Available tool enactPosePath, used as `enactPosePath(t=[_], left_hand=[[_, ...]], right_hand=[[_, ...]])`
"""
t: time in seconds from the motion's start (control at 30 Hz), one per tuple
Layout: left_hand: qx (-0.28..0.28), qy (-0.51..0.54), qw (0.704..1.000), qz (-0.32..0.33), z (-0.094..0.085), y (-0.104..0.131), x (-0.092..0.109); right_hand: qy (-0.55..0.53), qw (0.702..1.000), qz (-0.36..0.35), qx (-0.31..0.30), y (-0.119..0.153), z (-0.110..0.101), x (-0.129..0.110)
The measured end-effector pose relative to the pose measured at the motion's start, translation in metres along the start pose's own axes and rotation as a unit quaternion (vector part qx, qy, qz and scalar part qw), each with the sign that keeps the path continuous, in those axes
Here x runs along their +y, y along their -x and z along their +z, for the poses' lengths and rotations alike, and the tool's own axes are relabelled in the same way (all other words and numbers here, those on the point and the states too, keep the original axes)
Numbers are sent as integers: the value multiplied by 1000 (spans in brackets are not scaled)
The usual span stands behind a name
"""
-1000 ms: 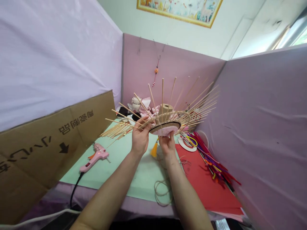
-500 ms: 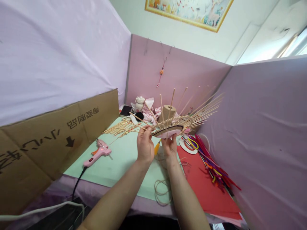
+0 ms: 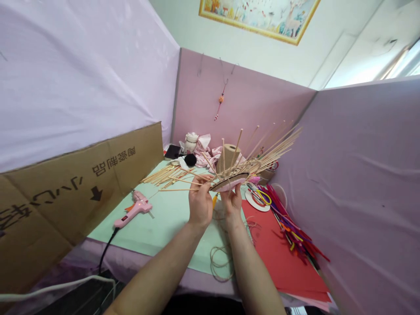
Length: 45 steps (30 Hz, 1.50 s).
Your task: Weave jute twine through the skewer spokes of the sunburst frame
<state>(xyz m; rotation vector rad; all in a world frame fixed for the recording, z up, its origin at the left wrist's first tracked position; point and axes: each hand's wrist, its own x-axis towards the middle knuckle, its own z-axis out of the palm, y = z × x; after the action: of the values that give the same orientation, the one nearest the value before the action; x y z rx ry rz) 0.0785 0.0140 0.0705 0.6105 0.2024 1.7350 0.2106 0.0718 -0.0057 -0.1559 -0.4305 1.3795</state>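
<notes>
Between my two hands, above the table, is a round pink base with a dark rim and many thin wooden sticks fanning out from its edge. Twine is woven among the sticks near the base. My left hand is closed on the base's left edge, its fingers among the sticks there. My right hand grips the near edge from below, with the thumb partly hidden. A loose length of twine trails down to the table between my forearms.
On the left lies a pink glue gun in front of a cardboard panel. Loose sticks, a white jar and a twine spool are at the back. Right are red sheets, pipe cleaners and scissors.
The base with its sticks has tilted and sunk slightly, so the upright stick tips sit lower and the left sticks point more sideways. Both hands keep their grip.
</notes>
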Motion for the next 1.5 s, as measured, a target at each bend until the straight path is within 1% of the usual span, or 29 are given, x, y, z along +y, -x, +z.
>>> enactPosePath(t=[0.13,0.3,0.37,0.47,0.53,0.6,0.67,0.73,0.8,0.87,0.9,0.93,0.97,1.03,1.07,1.1,1.13,1.17,1.23,1.27,1.3,1.33,1.37,1.4,1.5], left_hand=[[-12,3,1000,5,-2,1,-4],[-19,1,1000,11,-3,1,-6],[-20,-16,1000,16,-5,1,-6],[-19,-76,996,37,-10,3,-8],[-39,-129,990,51,-16,6,-9],[-76,-197,976,60,-26,12,-7],[-103,-290,949,62,-42,21,1],[-107,-403,907,60,-62,30,18],[-102,-516,848,68,-86,36,44],[-70,-626,771,97,-111,37,76],[-47,-675,727,118,-123,35,94],[-30,-723,679,125,-134,32,110],[-17,-777,620,106,-144,28,125],[23,-871,490,38,-162,20,147],[29,-897,441,-1,-169,17,154],[25,-913,407,-28,-175,13,158],[13,-921,386,-45,-181,10,159],[-6,-925,377,-51,-186,6,158],[-36,-925,375,-41,-194,0,153],[-43,-924,379,-38,-196,-3,151],[-45,-920,388,-39,-197,-5,149],[-45,-911,407,-43,-197,-6,148],[-46,-898,435,-45,-194,-6,149],[-49,-879,472,-45,-190,-5,151],[-72,-794,603,-27,-169,9,163]], right_hand=[[-18,1000,8,23,-1,2,1],[-23,999,18,30,1,5,1],[-30,999,13,34,2,6,1],[-36,999,-3,32,4,8,-1],[-32,999,-11,32,5,8,-2],[-26,999,-15,39,5,6,-4],[-27,999,-17,43,5,4,-6],[-31,999,-14,34,4,1,-8],[-33,999,-7,24,5,-1,-9],[-38,999,-3,28,5,-3,-9],[-44,999,-4,33,5,-3,-9],[-53,998,-3,38,5,-4,-9],[-62,997,-1,43,5,-4,-9],[-73,996,13,56,4,-5,-9],[-76,995,18,61,4,-6,-9],[-77,995,20,63,4,-6,-9],[-77,995,17,64,4,-7,-9],[-76,995,12,63,4,-7,-8],[-64,996,5,60,4,-7,-8],[-55,997,6,59,4,-7,-7],[-47,997,6,58,4,-7,-7],[-42,997,6,58,4,-7,-7],[-42,997,3,59,3,-7,-7],[-45,997,0,64,3,-7,-7],[-63,994,-7,84,2,-8,-9]])
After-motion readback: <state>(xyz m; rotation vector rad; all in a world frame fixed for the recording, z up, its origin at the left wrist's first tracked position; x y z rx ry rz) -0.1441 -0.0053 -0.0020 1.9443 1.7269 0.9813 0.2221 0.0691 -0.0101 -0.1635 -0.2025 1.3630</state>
